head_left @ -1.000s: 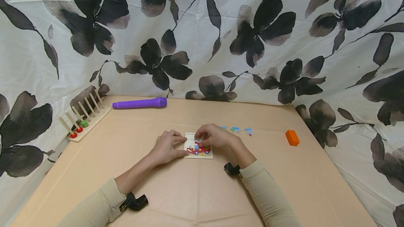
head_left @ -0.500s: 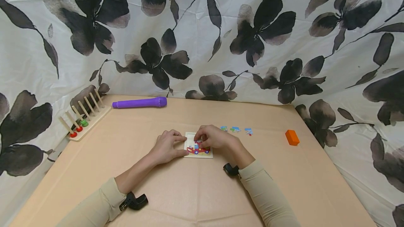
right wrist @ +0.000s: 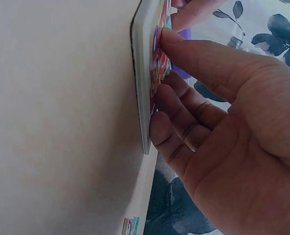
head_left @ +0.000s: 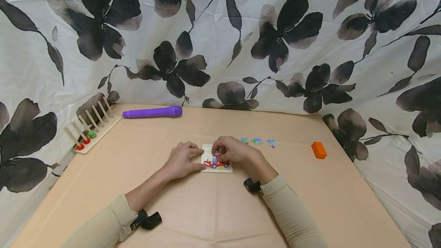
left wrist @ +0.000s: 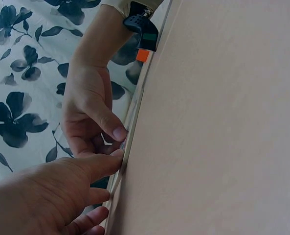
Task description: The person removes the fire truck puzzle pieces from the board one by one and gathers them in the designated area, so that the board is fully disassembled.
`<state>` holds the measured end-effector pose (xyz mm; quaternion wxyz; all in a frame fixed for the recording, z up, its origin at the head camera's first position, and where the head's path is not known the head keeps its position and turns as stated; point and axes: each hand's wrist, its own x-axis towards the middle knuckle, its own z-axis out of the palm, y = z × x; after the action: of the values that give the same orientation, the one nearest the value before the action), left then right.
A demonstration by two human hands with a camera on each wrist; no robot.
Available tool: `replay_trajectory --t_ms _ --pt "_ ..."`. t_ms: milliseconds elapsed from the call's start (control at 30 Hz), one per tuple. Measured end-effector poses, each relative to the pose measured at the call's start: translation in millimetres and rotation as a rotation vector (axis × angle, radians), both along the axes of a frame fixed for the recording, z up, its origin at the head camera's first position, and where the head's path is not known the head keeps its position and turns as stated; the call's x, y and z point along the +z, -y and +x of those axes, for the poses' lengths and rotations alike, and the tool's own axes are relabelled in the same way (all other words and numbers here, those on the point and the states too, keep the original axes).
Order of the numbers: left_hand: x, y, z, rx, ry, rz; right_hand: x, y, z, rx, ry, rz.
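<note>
A small jigsaw puzzle board [head_left: 225, 170] with a pale frame and a red vehicle picture lies mid-table. My left hand [head_left: 182, 160] rests at its left side, index finger on the upper part of that edge and thumb by the lower corner. Over the upper middle of the board, my right hand [head_left: 236, 149] curls its fingers and pinches a puzzle piece [right wrist: 168, 64] against the picture; the fingers hide most of it. The right thumb and fingertips touch the picture's surface in the right wrist view. Loose puzzle pieces [head_left: 257, 141] lie behind the right hand.
A wooden peg rack [head_left: 103, 130] with a few red and green beads stands at the back left. Beside it, a purple microphone-shaped stick [head_left: 151, 113] lies along the back edge. An orange block [head_left: 319, 150] sits at the right. Floral cloth [head_left: 220, 41] hangs behind the table.
My right hand has shifted very slightly left over the board, between the first frame and the second, and stays there now. The left hand, board and loose pieces have not visibly moved.
</note>
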<state>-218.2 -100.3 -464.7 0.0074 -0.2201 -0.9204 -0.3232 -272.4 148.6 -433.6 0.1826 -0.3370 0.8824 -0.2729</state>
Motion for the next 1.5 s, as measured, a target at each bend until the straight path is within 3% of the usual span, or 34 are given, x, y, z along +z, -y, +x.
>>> replay_trajectory --t_ms 1500 --pt "-0.9 0.2 0.3 -0.002 -0.005 0.003 -2.6 -2.1 -1.8 -0.007 0.040 -0.085"
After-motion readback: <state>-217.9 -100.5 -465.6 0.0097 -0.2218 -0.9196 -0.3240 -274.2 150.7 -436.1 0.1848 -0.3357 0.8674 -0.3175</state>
